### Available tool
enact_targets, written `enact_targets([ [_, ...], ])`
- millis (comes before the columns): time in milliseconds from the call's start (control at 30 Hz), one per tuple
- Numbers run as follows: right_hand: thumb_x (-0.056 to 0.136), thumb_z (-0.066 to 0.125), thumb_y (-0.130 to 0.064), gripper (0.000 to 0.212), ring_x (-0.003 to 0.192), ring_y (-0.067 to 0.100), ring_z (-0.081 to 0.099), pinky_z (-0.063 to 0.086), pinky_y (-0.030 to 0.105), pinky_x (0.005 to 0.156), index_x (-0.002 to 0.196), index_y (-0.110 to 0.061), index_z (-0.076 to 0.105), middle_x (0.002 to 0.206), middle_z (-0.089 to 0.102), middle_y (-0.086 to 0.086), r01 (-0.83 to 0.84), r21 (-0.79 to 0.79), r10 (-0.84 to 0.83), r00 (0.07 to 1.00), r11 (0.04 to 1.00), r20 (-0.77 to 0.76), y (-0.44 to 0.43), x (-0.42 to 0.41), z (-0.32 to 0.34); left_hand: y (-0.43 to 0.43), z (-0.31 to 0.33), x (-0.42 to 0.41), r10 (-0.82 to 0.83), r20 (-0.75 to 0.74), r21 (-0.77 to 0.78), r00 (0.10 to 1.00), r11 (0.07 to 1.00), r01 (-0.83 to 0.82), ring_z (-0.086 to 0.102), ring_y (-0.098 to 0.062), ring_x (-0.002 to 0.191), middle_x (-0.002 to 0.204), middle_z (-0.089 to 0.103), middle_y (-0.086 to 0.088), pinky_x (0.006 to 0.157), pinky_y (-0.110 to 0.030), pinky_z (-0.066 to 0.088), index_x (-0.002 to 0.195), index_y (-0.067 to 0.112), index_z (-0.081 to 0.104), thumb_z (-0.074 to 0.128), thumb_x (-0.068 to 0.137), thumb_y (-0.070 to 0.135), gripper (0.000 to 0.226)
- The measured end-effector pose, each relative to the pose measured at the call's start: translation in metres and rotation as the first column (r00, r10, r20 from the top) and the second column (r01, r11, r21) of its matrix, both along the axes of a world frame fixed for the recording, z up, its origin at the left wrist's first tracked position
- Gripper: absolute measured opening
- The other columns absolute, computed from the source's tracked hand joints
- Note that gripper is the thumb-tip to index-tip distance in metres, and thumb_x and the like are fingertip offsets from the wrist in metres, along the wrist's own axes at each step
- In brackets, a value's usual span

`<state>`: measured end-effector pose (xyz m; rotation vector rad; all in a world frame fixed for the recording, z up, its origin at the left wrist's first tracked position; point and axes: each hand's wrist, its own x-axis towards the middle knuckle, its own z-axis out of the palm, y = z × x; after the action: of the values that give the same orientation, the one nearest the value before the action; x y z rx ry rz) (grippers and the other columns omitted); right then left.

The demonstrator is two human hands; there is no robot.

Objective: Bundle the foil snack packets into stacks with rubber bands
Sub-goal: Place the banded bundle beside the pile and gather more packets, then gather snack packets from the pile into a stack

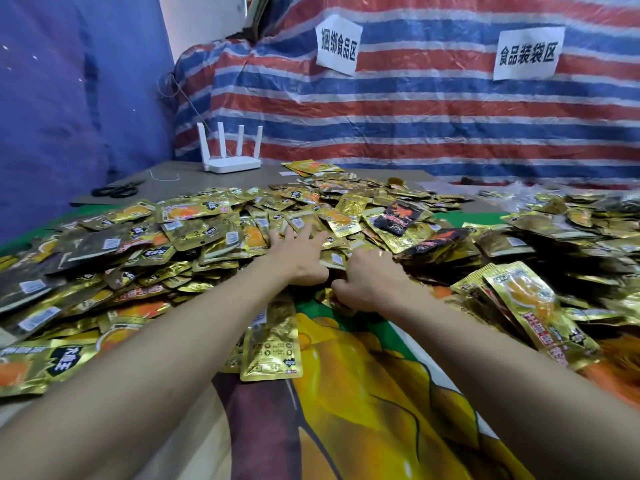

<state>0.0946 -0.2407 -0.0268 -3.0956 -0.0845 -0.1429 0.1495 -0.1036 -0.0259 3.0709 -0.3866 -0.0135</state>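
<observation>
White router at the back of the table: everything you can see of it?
The router is white, plastic-looking: a low flat body with four upright antennas in a row. It stands on the grey tabletop at the far left, in front of the striped tarp. Only the tabletop visibly touches it.

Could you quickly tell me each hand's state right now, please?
Left hand: open, fingers spread flat on the foil snack packets.
Right hand: fingers curled among them; grip cannot be told.

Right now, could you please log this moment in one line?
left hand: spread on packet pile | right hand: curled, hold unclear
</observation>
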Motion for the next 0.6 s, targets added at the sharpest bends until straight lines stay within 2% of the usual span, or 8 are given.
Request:
enact_targets([
  [67,0.095,0.057,-0.033,0.045,0.119,0.041,0.049,0.047,0.048,0.092,0.126,-0.002,0.051,0.125,0.055,0.021,-0.004,-0.030,0.006,0.999,1.000,0.048,0.001,-0.003,-0.003,-0.003,0.001,0.000,0.003,0.013,-0.048,1.000,0.999,-0.002,0.018,-0.043,0.148,0.164,0.019,-0.008,0.115,-0.070,0.004,0.156,0.034,0.023,0.054,0.081,0.038,0.081],
  [133,0.093,0.058,-0.022,0.038,0.117,0.040,0.049,0.046,0.050,0.092,0.124,-0.002,0.052,0.122,0.055,0.019,-0.011,-0.036,0.014,0.996,0.999,0.087,0.000,-0.003,-0.007,0.001,0.010,-0.002,0.005,-0.003,-0.170,1.000,0.986,-0.005,0.033,-0.038,0.142,0.157,0.033,-0.004,0.116,-0.064,0.021,0.149,0.043,0.037,0.049,0.074,0.035,0.077],
  [200,0.091,0.059,-0.018,0.037,0.121,0.039,0.045,0.044,0.053,0.095,0.124,-0.003,0.051,0.125,0.051,0.019,0.014,0.007,-0.014,0.994,1.000,0.107,-0.003,-0.001,-0.010,0.005,0.016,-0.004,0.001,0.011,-0.255,1.000,0.967,0.002,0.044,-0.032,0.133,0.146,0.044,0.000,0.110,-0.054,0.036,0.139,0.043,0.050,0.049,0.072,0.026,0.069],
  [333,0.091,0.061,-0.019,0.035,0.124,0.039,0.040,0.039,0.053,0.098,0.122,-0.005,0.053,0.127,0.045,0.018,0.077,0.026,-0.079,0.992,0.997,0.102,-0.003,0.007,-0.012,0.007,0.005,-0.003,0.070,0.150,-0.201,0.986,0.979,-0.039,0.044,-0.030,0.130,0.136,0.044,-0.004,0.109,-0.055,0.036,0.131,0.028,0.053,0.062,0.080,0.015,0.053],
  [400,0.092,0.059,-0.016,0.030,0.124,0.040,0.038,0.036,0.057,0.101,0.119,-0.006,0.051,0.126,0.042,0.019,0.090,0.067,-0.095,0.993,0.994,0.075,-0.003,0.008,-0.014,0.010,-0.002,0.000,0.100,0.198,-0.240,0.975,0.969,-0.051,0.044,-0.029,0.132,0.138,0.046,-0.004,0.113,-0.055,0.031,0.128,0.029,0.056,0.062,0.082,0.009,0.051],
  [467,0.093,0.057,-0.014,0.031,0.122,0.042,0.041,0.036,0.057,0.101,0.121,-0.006,0.047,0.125,0.043,0.021,0.080,0.114,-0.087,0.995,0.990,0.053,-0.007,0.008,-0.016,0.013,-0.005,0.001,0.092,0.243,-0.286,0.966,0.958,-0.019,0.049,-0.029,0.128,0.132,0.058,-0.003,0.112,-0.053,0.032,0.122,0.031,0.060,0.059,0.083,0.003,0.048],
  [533,0.093,0.054,-0.012,0.030,0.116,0.043,0.048,0.040,0.051,0.093,0.121,-0.006,0.044,0.116,0.051,0.020,0.025,0.110,-0.034,0.996,0.994,0.077,-0.011,0.004,-0.016,0.014,-0.005,0.000,0.068,0.295,-0.266,0.953,0.964,0.014,0.058,-0.029,0.119,0.123,0.067,-0.003,0.100,-0.044,0.042,0.122,0.033,0.062,0.058,0.086,0.001,0.049],
  [600,0.093,0.052,-0.011,0.018,0.106,0.041,0.054,0.038,0.045,0.080,0.106,-0.011,0.040,0.094,0.048,0.011,-0.029,0.118,0.011,0.989,0.993,0.148,-0.014,-0.001,-0.012,0.016,-0.001,-0.001,0.088,0.301,-0.316,0.950,0.949,0.012,0.061,-0.030,0.113,0.123,0.067,-0.003,0.084,-0.038,0.046,0.124,0.035,0.064,0.056,0.086,0.001,0.051],
])
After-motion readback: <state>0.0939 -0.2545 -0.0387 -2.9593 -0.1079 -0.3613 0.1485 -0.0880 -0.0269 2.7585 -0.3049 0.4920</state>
